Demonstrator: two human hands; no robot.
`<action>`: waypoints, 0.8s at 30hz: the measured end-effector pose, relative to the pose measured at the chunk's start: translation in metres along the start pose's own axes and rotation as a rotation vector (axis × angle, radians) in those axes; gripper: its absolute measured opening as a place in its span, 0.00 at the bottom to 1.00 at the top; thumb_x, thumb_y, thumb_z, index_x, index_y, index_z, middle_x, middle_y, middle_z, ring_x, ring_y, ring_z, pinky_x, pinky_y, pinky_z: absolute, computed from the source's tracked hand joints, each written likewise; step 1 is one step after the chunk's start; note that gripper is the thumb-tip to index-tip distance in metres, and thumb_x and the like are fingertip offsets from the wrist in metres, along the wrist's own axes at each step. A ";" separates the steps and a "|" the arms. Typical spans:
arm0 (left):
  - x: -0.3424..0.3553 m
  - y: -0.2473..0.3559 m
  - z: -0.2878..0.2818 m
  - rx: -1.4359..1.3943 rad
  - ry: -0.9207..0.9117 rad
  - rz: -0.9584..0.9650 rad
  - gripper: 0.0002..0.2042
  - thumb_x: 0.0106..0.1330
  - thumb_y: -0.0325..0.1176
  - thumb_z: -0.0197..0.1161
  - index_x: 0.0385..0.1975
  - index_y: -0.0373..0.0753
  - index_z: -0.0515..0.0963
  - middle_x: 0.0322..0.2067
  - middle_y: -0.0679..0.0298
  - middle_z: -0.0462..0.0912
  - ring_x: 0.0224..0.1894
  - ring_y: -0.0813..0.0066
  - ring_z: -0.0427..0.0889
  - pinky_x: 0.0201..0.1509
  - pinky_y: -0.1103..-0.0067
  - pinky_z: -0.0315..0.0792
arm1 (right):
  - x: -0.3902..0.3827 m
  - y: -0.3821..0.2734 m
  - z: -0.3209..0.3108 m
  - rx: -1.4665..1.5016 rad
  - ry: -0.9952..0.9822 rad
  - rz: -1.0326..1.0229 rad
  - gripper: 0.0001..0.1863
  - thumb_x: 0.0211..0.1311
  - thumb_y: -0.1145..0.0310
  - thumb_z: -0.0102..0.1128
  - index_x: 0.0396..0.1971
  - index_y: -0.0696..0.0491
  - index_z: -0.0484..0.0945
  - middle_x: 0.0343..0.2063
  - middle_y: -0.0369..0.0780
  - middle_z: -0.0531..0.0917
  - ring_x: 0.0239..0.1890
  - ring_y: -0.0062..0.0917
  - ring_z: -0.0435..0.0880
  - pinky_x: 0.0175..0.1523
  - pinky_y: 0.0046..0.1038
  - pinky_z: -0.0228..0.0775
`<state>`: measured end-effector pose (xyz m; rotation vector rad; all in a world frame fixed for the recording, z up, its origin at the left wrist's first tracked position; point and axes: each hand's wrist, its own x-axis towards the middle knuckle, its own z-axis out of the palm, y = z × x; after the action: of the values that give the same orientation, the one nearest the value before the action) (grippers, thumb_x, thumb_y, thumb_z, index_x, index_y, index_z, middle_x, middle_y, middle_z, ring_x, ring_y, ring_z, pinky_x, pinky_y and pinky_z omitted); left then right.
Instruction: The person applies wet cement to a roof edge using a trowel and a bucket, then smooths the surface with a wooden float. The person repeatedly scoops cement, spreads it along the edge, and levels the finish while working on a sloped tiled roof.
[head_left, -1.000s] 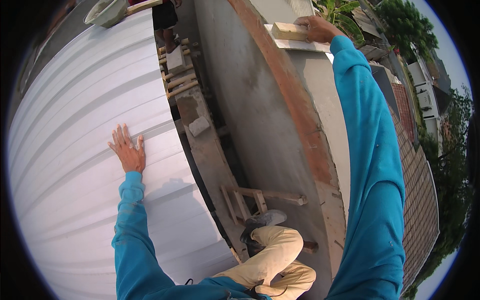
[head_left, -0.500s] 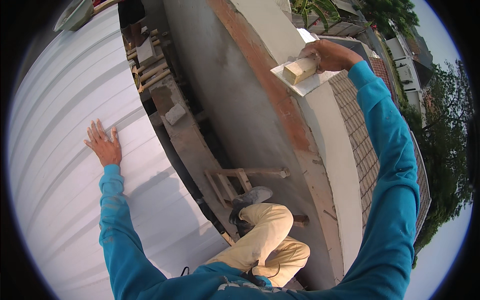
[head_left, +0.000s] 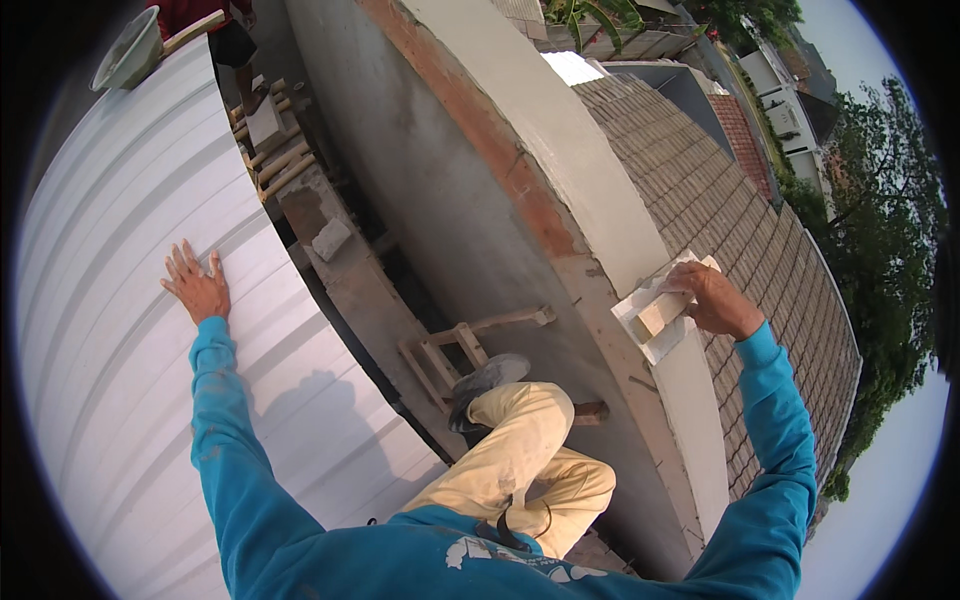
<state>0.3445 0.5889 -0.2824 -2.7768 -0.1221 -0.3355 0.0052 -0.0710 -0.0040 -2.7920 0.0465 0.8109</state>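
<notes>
My right hand [head_left: 718, 298] is wrapped round the wooden handle of a plastering float [head_left: 648, 342]. The float's pale flat plate lies against the top of the rendered wall [head_left: 590, 180], whose grey plaster looks smooth beyond it. On the left, my left hand [head_left: 202, 290] rests flat with fingers spread on the white ribbed metal roofing [head_left: 120, 330]; nothing is in it. Between roofing and wall, my bent legs in cream trousers [head_left: 515, 445] show below, one shoe [head_left: 490, 383] near a wooden frame.
A narrow plank walkway [head_left: 350, 270] with a loose block [head_left: 331, 240] runs through the gap, ending at bamboo poles [head_left: 285, 165]. Another person [head_left: 235, 50] stands at its far end beside a pale basin [head_left: 130, 52]. A tiled roof [head_left: 690, 170] slopes beyond the wall.
My right hand has drawn the float back along the wall top, nearer to me. My left hand stays on the roofing. The view has shifted slightly, bringing more of the basin in.
</notes>
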 end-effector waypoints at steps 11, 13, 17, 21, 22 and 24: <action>0.007 0.005 -0.001 -0.048 0.040 0.028 0.31 0.75 0.57 0.41 0.74 0.49 0.54 0.74 0.61 0.51 0.77 0.58 0.44 0.78 0.51 0.33 | 0.194 -0.026 -0.063 -0.106 0.416 -0.191 0.28 0.43 0.86 0.62 0.50 0.56 0.80 0.52 0.47 0.80 0.56 0.45 0.77 0.64 0.39 0.70; 0.004 -0.001 0.005 -0.081 0.067 0.027 0.31 0.75 0.57 0.41 0.74 0.48 0.55 0.74 0.61 0.51 0.77 0.58 0.43 0.78 0.51 0.33 | 0.186 -0.019 -0.050 -0.136 0.360 -0.220 0.29 0.42 0.86 0.64 0.51 0.55 0.80 0.53 0.47 0.79 0.57 0.45 0.76 0.65 0.38 0.69; -0.003 -0.009 0.014 -0.152 0.135 0.045 0.31 0.76 0.55 0.42 0.74 0.49 0.54 0.74 0.61 0.51 0.77 0.56 0.43 0.78 0.51 0.33 | 0.068 -0.015 0.002 -0.033 0.264 -0.167 0.30 0.40 0.91 0.58 0.47 0.52 0.81 0.47 0.41 0.80 0.56 0.40 0.75 0.63 0.37 0.71; 0.000 -0.009 0.023 -0.216 0.224 0.073 0.30 0.76 0.54 0.43 0.74 0.49 0.53 0.74 0.60 0.50 0.77 0.55 0.43 0.77 0.49 0.33 | -0.011 -0.017 0.033 -0.018 0.290 -0.085 0.26 0.45 0.88 0.59 0.47 0.50 0.81 0.47 0.39 0.81 0.56 0.39 0.76 0.64 0.39 0.69; -0.003 -0.008 0.021 -0.233 0.216 0.080 0.30 0.76 0.53 0.43 0.74 0.49 0.53 0.75 0.60 0.49 0.77 0.55 0.43 0.77 0.49 0.33 | -0.016 -0.017 0.038 -0.022 0.337 -0.064 0.26 0.46 0.87 0.59 0.47 0.50 0.81 0.47 0.39 0.80 0.56 0.39 0.76 0.65 0.39 0.69; -0.003 -0.008 0.017 -0.248 0.209 0.082 0.30 0.76 0.53 0.44 0.74 0.49 0.53 0.75 0.60 0.49 0.77 0.55 0.43 0.77 0.48 0.33 | -0.002 -0.020 0.035 -0.071 0.412 -0.072 0.24 0.49 0.85 0.60 0.48 0.50 0.80 0.48 0.39 0.80 0.56 0.39 0.76 0.67 0.43 0.66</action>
<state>0.3439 0.6022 -0.2965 -2.9558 0.0906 -0.6561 -0.0126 -0.0440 -0.0277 -2.9593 -0.0129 0.2148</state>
